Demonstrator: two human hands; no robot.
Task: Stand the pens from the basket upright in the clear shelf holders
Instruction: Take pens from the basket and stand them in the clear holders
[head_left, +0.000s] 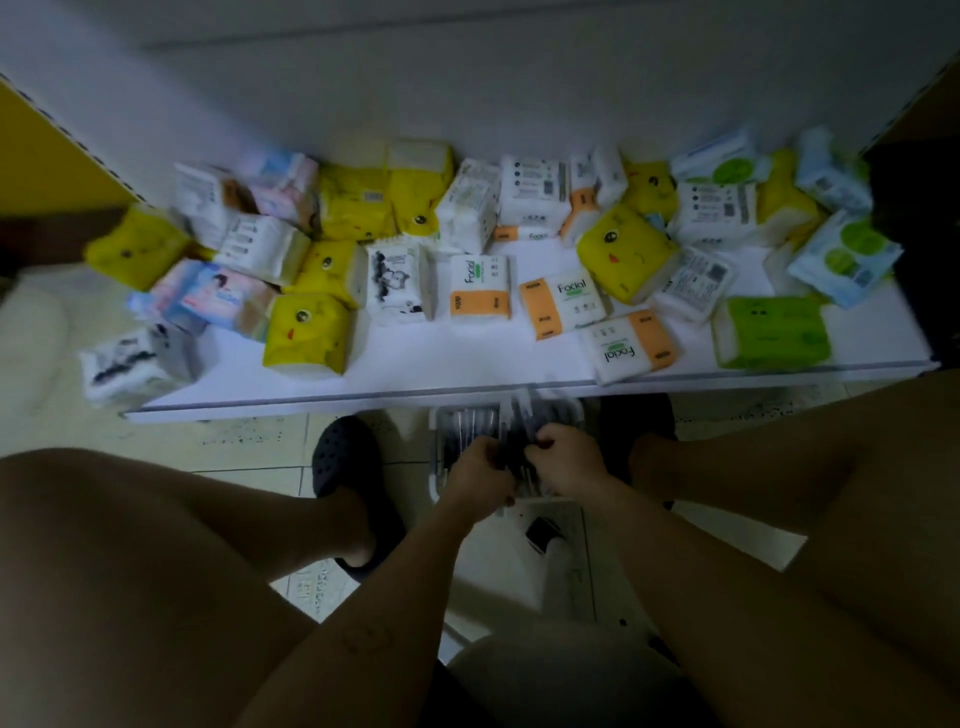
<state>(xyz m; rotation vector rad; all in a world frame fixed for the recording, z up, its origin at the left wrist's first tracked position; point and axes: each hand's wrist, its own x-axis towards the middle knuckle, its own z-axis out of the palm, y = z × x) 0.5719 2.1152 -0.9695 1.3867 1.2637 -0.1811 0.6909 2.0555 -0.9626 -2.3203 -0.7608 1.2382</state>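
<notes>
On my feed, left hand (480, 470) and right hand (569, 458), fingers curled, grip dark pens (515, 448) in the white basket (434, 480) on the tiled floor (249, 460), below the front edge of a white shelf (363, 392) strewn with tissue packs (479, 292).

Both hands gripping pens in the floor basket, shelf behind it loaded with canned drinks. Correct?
No cans: the head view shows the shelf loaded with tissue packs. The rest holds: left hand and right hand grip pens in the floor basket.
</notes>
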